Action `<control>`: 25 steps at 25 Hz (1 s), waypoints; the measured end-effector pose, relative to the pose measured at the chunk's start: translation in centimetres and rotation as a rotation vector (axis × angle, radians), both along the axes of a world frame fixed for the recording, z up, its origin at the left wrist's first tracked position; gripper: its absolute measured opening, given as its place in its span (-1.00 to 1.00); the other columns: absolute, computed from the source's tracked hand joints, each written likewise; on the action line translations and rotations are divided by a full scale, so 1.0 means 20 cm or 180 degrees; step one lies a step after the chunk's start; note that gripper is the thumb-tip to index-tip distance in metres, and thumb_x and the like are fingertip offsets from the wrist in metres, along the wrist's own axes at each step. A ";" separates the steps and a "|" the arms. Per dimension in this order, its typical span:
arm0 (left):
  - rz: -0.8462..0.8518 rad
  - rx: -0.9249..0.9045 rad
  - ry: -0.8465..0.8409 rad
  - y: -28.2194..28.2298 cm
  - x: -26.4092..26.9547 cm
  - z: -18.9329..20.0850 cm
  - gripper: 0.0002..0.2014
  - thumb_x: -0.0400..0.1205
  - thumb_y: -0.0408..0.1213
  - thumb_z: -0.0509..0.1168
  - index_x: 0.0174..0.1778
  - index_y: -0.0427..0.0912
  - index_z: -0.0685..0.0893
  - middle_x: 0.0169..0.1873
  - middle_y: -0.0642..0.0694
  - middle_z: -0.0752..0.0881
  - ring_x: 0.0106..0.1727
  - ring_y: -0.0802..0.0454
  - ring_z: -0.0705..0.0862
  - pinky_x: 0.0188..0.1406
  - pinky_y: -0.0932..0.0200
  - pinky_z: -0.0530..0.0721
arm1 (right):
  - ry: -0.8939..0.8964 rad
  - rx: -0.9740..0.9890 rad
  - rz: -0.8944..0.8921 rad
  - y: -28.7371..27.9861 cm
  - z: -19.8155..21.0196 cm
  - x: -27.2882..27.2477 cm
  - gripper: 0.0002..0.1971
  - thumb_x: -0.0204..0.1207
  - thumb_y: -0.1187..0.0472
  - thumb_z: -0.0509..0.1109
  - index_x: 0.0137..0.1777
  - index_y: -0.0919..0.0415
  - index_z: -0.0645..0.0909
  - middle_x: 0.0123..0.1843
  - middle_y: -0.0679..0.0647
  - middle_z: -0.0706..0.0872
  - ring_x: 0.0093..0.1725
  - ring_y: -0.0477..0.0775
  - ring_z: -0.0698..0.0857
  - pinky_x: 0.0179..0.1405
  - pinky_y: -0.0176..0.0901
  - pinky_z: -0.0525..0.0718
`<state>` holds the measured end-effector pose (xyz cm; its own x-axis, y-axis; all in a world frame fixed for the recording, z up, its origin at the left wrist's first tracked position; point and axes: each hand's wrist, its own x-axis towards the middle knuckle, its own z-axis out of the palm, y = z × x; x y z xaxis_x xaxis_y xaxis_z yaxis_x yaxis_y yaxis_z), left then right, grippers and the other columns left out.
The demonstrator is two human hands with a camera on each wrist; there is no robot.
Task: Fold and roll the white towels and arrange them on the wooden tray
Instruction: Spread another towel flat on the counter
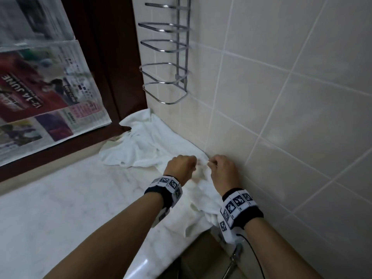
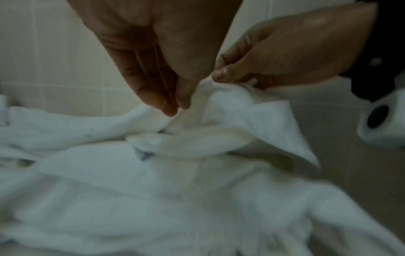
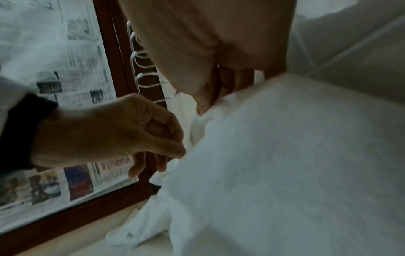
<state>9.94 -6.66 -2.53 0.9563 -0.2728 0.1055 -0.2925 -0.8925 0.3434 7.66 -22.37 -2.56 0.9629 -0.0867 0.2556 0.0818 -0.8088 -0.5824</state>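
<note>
Left hand [image 1: 182,168] and right hand [image 1: 224,172] close together, each pinching edge of crumpled white towel [image 1: 149,143] on marble surface [image 1: 60,198] beside tiled wall [image 1: 281,97].

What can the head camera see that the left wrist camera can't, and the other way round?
Only the head view shows the wire rack on the tiled wall, the newspaper over the window, the marble counter and both wristbands. Only the left wrist view shows the left hand's fingertips pinching the white towel from beneath. Both show the left hand, the right hand and the crumpled towel they grip beside the wall.
</note>
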 end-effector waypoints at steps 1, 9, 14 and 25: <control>0.0115 -0.0310 -0.0103 0.04 0.00 0.06 -0.95 0.63 -0.22 0.36 -0.08 -0.11 0.67 -0.14 -0.13 0.76 -0.15 -0.18 0.71 -0.15 -0.03 0.70 | -0.0060 0.0142 0.0060 0.03 0.07 0.01 -0.90 0.62 0.28 0.35 0.00 0.30 0.66 -0.03 0.17 0.73 -0.01 0.19 0.67 0.02 0.00 0.61; -0.0243 -0.2857 0.0108 0.53 -0.37 0.68 -0.81 0.60 -0.19 0.36 0.01 -0.23 0.64 -0.20 -0.02 0.71 -0.26 -0.08 0.74 -0.54 0.00 0.72 | -0.0286 0.1187 0.1489 0.54 0.97 0.14 -0.87 0.61 0.38 0.25 -0.04 0.11 0.50 -0.13 0.08 0.66 -0.13 0.02 0.62 -0.09 -0.18 0.53; 0.0174 -0.1790 -0.0927 0.95 -0.60 0.99 -0.60 0.40 0.05 0.54 0.08 -0.03 0.68 -0.13 0.12 0.77 -0.13 0.27 0.72 -0.25 0.09 0.72 | 0.0055 0.2144 0.2162 0.96 1.44 0.07 -0.72 0.57 0.48 0.22 -0.19 0.13 0.64 -0.25 0.07 0.67 -0.25 -0.03 0.62 -0.24 -0.25 0.59; 0.1775 0.0038 -0.1833 1.58 -0.86 1.89 -0.86 0.55 -0.36 0.30 -0.24 -0.29 0.75 -0.29 -0.30 0.73 -0.12 -0.25 0.73 -0.28 0.13 0.44 | 0.0003 0.0706 0.3224 1.56 1.80 -0.27 -0.59 0.24 -0.12 0.65 0.02 0.00 0.67 -0.08 0.03 0.74 -0.08 0.06 0.73 -0.16 -0.09 0.67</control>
